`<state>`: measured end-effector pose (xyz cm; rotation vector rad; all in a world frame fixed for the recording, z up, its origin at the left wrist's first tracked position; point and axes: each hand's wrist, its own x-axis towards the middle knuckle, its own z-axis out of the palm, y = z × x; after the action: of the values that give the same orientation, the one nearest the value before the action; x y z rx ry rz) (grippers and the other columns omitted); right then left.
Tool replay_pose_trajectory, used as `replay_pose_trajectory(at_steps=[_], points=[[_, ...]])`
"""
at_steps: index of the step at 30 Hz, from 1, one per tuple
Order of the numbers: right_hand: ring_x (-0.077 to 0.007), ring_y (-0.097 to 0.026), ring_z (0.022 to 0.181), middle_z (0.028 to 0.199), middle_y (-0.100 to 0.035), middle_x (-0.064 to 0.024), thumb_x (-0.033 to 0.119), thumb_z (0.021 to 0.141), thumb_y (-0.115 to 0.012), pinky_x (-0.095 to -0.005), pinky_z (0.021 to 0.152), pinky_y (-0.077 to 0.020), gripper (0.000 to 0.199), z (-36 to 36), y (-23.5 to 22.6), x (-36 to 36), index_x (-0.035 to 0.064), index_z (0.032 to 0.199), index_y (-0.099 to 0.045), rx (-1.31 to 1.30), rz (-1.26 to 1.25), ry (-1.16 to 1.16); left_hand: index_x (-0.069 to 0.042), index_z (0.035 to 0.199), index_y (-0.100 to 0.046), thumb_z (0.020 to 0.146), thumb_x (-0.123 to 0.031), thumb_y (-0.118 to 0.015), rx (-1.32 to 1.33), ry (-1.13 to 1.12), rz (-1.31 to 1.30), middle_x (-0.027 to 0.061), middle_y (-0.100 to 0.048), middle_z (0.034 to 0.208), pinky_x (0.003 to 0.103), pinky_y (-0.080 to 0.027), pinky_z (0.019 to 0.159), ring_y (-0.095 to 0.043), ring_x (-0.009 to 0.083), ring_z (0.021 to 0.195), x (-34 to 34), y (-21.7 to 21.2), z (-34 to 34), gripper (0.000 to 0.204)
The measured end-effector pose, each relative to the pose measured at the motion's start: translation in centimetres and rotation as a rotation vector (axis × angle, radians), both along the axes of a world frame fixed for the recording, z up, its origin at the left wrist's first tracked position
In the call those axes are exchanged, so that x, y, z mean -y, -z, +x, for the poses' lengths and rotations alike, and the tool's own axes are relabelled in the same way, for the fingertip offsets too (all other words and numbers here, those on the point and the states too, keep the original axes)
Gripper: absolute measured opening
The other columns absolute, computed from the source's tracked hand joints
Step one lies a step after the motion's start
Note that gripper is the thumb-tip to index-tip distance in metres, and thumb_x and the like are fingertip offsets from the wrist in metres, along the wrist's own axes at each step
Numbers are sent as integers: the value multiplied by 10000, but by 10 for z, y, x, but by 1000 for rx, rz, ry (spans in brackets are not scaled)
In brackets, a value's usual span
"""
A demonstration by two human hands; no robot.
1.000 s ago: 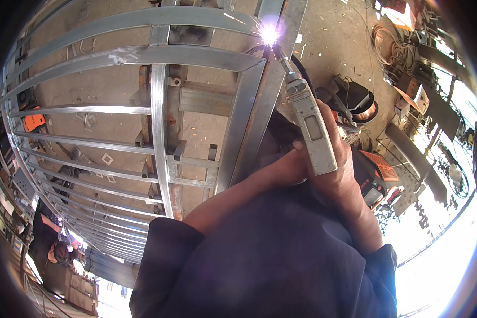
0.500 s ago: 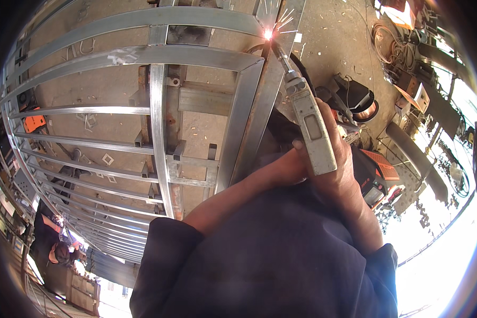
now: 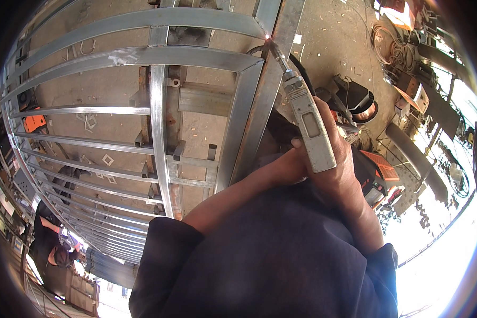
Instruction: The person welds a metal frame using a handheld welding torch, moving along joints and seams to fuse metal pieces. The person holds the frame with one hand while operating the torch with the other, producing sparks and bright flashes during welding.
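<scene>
My right hand is wrapped round a boxy, pale grey welding torch. The torch's narrow nozzle points up and left, its tip at a small glowing spot on a seam of the metal frame. From the left my left hand meets the torch's lower side, closed there with the thumb tip showing beside the body. Its other fingers are hidden behind the torch and my right hand. A dark cable runs behind the torch. The frame is shiny square tubing with several parallel bars, lying left of my hands.
Right of the torch are a black wire feeder with a copper-coloured spool and an orange-and-black machine. Coiled cable lies at the upper right. Far left, a co-worker bends over the frame's far end, near an orange object.
The bright spray of sparks at the nozzle has shrunk to a small glow. My hands and the torch have shifted very slightly up and left. The glow by the co-worker is gone.
</scene>
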<state>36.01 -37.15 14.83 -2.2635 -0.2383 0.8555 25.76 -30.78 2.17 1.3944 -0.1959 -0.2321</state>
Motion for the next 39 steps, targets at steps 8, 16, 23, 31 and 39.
replay_pose_trajectory(at_steps=[8,16,23,31,39], points=[[-384,-698,1292,1426,-675,-232,142,951,-786,-448,1050,-564,798,-1,2,2,51,1640,-395,25,-15,-11,-68,1479,-504,1130,-27,-461,96,-113,59,63,-624,1338,259,-514,1058,-593,83,1292,11,4,2,354],[-396,-697,1292,1436,-667,-241,154,951,-787,-454,1043,-570,796,-1,1,1,45,1636,-397,16,-32,-6,-61,1483,-531,1112,-89,-550,-278,83,-330,53,-583,1453,306,-495,1114,-566,125,1365,8,3,-1,373],[-399,-672,1332,1478,-639,-243,138,954,-783,-457,1068,-557,794,-2,-2,0,34,1637,-391,36,-3,-17,-57,1574,-459,1120,-134,-568,-373,121,-579,118,-511,1587,393,-406,1236,-479,235,1490,13,15,-4,473],[-368,-753,1181,1325,-726,-205,72,884,-851,-442,916,-624,879,-4,3,-1,161,1640,-409,103,-6,-10,-64,1564,-474,1121,-138,-571,-427,100,-645,111,-526,1565,381,-425,1219,-488,212,1477,7,5,1,460],[-371,-751,1184,1334,-721,-211,66,888,-841,-447,920,-622,862,-4,-1,-3,160,1634,-419,38,1,27,-62,1539,-488,1124,-157,-580,-472,102,-652,94,-545,1536,380,-441,1200,-508,193,1446,-3,-6,7,435]])
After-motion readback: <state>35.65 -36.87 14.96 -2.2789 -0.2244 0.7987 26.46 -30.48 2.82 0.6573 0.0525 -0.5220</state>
